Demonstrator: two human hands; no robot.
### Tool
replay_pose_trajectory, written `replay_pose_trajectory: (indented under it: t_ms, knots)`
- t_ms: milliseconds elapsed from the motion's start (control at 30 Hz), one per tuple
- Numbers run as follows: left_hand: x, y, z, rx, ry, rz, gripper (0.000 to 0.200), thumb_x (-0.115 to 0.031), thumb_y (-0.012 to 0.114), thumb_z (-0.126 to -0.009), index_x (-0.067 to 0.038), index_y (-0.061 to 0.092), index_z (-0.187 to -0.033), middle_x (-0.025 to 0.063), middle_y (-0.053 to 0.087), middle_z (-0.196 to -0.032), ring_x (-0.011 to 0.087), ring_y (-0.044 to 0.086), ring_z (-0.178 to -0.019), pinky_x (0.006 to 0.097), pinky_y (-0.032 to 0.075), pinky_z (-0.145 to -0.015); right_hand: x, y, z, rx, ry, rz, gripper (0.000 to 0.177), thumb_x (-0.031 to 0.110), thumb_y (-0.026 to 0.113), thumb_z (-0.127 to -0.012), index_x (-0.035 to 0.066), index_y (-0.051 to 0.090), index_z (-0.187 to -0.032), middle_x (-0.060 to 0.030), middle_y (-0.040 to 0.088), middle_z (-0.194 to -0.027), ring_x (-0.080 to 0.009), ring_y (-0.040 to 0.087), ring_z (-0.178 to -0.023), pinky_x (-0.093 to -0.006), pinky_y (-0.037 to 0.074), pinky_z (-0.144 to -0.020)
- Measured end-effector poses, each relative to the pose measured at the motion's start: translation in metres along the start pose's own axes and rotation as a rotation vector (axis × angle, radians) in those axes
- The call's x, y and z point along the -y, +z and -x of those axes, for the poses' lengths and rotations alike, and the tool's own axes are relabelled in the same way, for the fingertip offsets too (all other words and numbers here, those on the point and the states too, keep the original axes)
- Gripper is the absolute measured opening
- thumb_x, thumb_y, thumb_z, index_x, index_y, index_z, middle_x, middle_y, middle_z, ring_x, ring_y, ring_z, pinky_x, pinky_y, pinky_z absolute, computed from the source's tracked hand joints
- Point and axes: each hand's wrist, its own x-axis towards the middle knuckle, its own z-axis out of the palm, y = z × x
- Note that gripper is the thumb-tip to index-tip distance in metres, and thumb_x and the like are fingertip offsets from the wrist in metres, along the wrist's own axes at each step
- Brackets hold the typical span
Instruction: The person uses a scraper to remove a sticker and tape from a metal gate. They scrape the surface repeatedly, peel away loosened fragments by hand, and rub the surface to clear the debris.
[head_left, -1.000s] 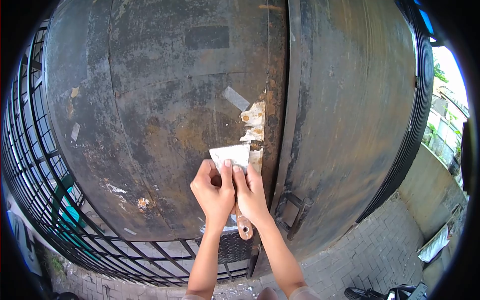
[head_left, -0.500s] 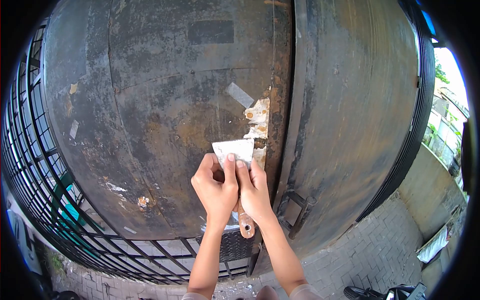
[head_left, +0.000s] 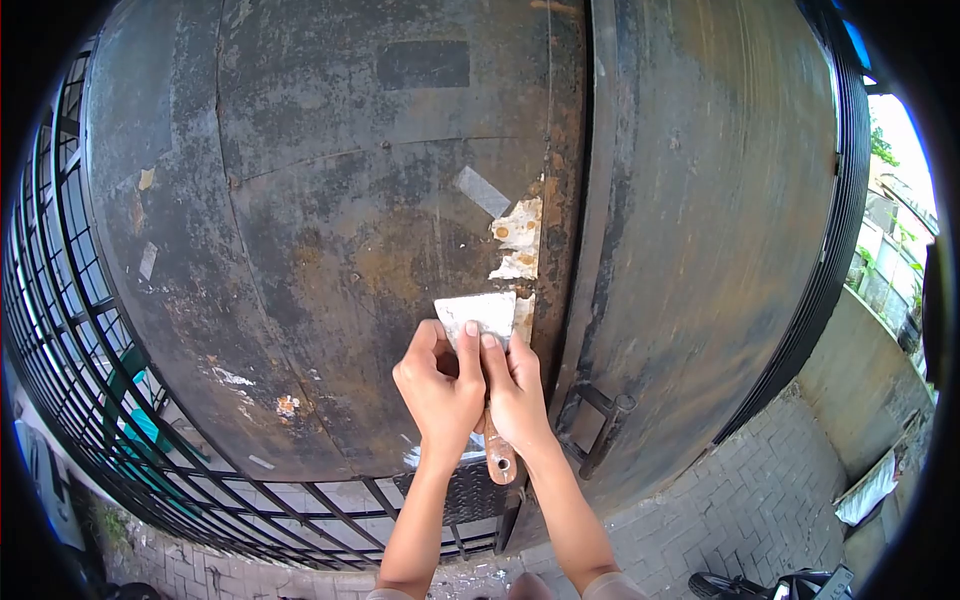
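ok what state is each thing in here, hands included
pale-bladed scraper with brown handle: blade up, held in both hands
bare left hand: closed on the scraper
bare right hand: closed on the scraper
white paper-like patch: torn, ragged, brown-spotted
flat grey strip: aslant on the panel
dark metal panel: upright, rusted, stained
dark metal bar handle: not gripped

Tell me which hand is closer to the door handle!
Right. The right hand is left of the door handle and slightly higher in the picture; the left hand is farther left, past the right hand. Neither touches it.
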Motion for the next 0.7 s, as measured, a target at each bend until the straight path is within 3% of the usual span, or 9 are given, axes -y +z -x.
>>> replay_pose_trajectory:
  t_ms: [100,200,333,400,567,667,700]
  knots:
    - [0.004,-0.002,0.007,0.008,-0.006,-0.048,0.032,-0.014,0.063,-0.083,0.000,0.043,-0.062,0.0045,0.043,-0.045,0.0050,0.035,-0.042,0.0255,0.028,-0.039,0.003,-0.002,0.002,0.006,0.109,0.009,0.024,0.017,0.043,-0.097,-0.005,0.051,-0.099,-0.0083,0.060,-0.082,-0.0087,0.052,-0.074,-0.0269,0.044,-0.066]
    - [0.003,0.006,0.005,-0.028,0.009,0.020,0.032,-0.013,0.062,-0.083,0.000,0.042,-0.062,0.0042,0.042,-0.045,0.0047,0.034,-0.042,0.0253,0.028,-0.039,-0.004,0.006,-0.002,-0.059,-0.176,0.012,0.023,0.017,0.043,-0.096,-0.004,0.050,-0.094,-0.0071,0.058,-0.075,-0.0080,0.049,-0.067,-0.0270,0.042,-0.060]
    - [-0.004,0.005,0.001,0.002,0.019,-0.003,0.030,-0.013,0.062,-0.083,0.000,0.043,-0.063,0.0036,0.042,-0.045,0.0038,0.035,-0.043,0.0249,0.027,-0.039,0.002,-0.004,-0.008,0.004,-0.021,0.052,0.023,0.017,0.043,-0.096,-0.005,0.051,-0.098,-0.0097,0.060,-0.081,-0.0108,0.053,-0.073,-0.0284,0.044,-0.066]
    - [-0.001,0.005,0.005,-0.006,0.033,-0.008,0.031,-0.013,0.062,-0.083,0.000,0.043,-0.063,0.0035,0.042,-0.045,0.0038,0.035,-0.042,0.0250,0.027,-0.038,-0.002,-0.002,-0.003,-0.023,-0.115,0.043,0.023,0.018,0.044,-0.096,-0.004,0.051,-0.096,-0.0098,0.059,-0.077,-0.0112,0.053,-0.070,-0.0287,0.044,-0.064]
    - [-0.002,0.005,0.001,0.024,0.013,-0.007,0.029,-0.012,0.062,-0.083,0.000,0.045,-0.063,0.0032,0.043,-0.044,0.0035,0.036,-0.042,0.0239,0.028,-0.039,0.001,-0.003,-0.001,-0.008,0.047,-0.019,0.026,0.018,0.042,-0.097,-0.004,0.052,-0.108,-0.0108,0.062,-0.091,-0.0106,0.055,-0.083,-0.0274,0.044,-0.074]
    - [0.002,0.008,0.007,-0.012,0.018,0.028,0.030,-0.012,0.062,-0.083,0.000,0.044,-0.063,0.0043,0.043,-0.045,0.0048,0.036,-0.040,0.0249,0.028,-0.038,-0.002,-0.005,-0.001,0.006,-0.047,-0.012,0.025,0.018,0.042,-0.097,-0.004,0.052,-0.105,-0.0085,0.061,-0.087,-0.0090,0.055,-0.078,-0.0261,0.045,-0.069]
    - [-0.001,0.008,0.006,-0.007,0.011,0.002,0.029,-0.012,0.062,-0.083,0.000,0.044,-0.063,0.0044,0.044,-0.045,0.0051,0.037,-0.040,0.0251,0.029,-0.039,0.000,-0.003,-0.003,-0.020,-0.092,0.028,0.023,0.018,0.042,-0.097,-0.003,0.051,-0.101,-0.0054,0.059,-0.079,-0.0074,0.053,-0.070,-0.0250,0.044,-0.062]
